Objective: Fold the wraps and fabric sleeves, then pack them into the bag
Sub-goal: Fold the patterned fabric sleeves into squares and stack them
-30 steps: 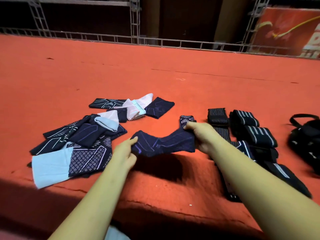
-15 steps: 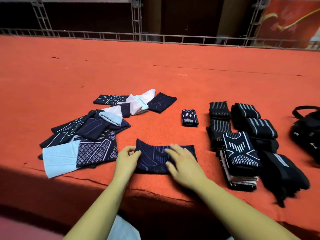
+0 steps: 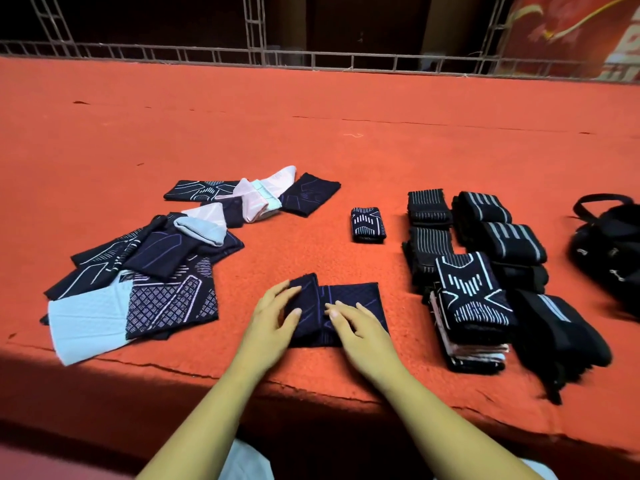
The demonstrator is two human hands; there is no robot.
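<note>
A dark navy sleeve with purple lines [image 3: 349, 299] lies flat on the red carpet near the front edge. My left hand [image 3: 273, 317] grips its left end, which is turned over toward the middle. My right hand [image 3: 356, 323] presses flat on the sleeve's middle, fingers spread. To the left lies a loose pile of unfolded sleeves [image 3: 145, 271], navy, pale blue and pink. One small folded sleeve [image 3: 367, 224] sits alone behind. On the right are a stack of folded sleeves [image 3: 471, 306] and rolled black striped wraps [image 3: 498, 233]. The black bag [image 3: 613, 251] sits at the far right edge.
The red carpeted platform [image 3: 346, 133] drops off at a cracked front edge just under my forearms. A metal truss rail [image 3: 311, 60] runs along its far side. More loose sleeves [image 3: 263, 195] lie behind the left pile.
The sleeve went from held up between both hands to lying flat on the carpet. My left hand has since folded its left end inward while my right hand presses the middle.
</note>
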